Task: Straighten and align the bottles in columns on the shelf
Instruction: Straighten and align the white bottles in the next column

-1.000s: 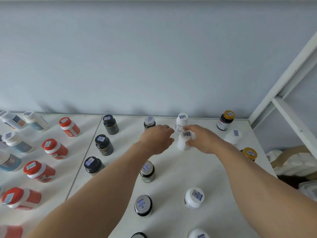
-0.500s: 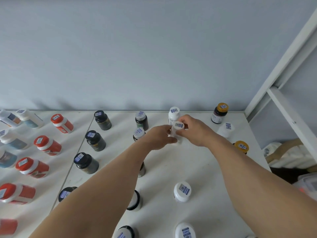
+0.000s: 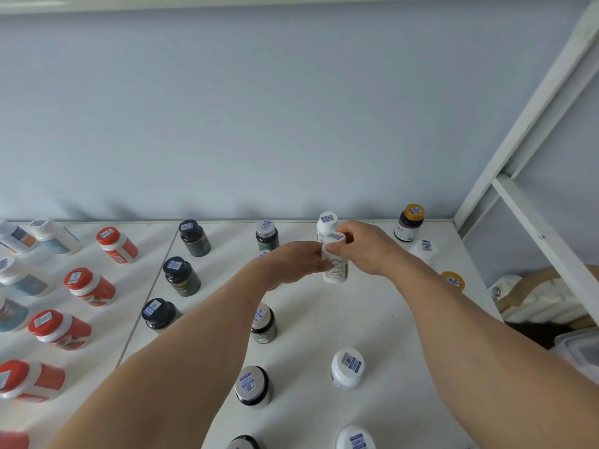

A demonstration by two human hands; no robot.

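A white bottle (image 3: 336,270) with a printed label stands on the white shelf (image 3: 324,325), second in its column. My left hand (image 3: 291,262) grips its left side and my right hand (image 3: 366,249) grips its cap and right side. Just behind it stands another white bottle (image 3: 326,222) at the back wall. More white-capped bottles (image 3: 347,367) follow toward me in the same column. Left of it runs a column of grey-capped dark bottles (image 3: 266,234), partly hidden by my left forearm.
Black-capped bottles (image 3: 181,275) form a column further left, then red-capped bottles (image 3: 89,286) and white bottles (image 3: 19,277) on the adjoining shelf panel. Amber bottles with gold caps (image 3: 410,222) stand at the right edge, next to a white frame post (image 3: 531,102).
Both hands stay on the white bottle, which now stands upright slightly nearer me; the camera view has shifted a little, so the bottles appear displaced.
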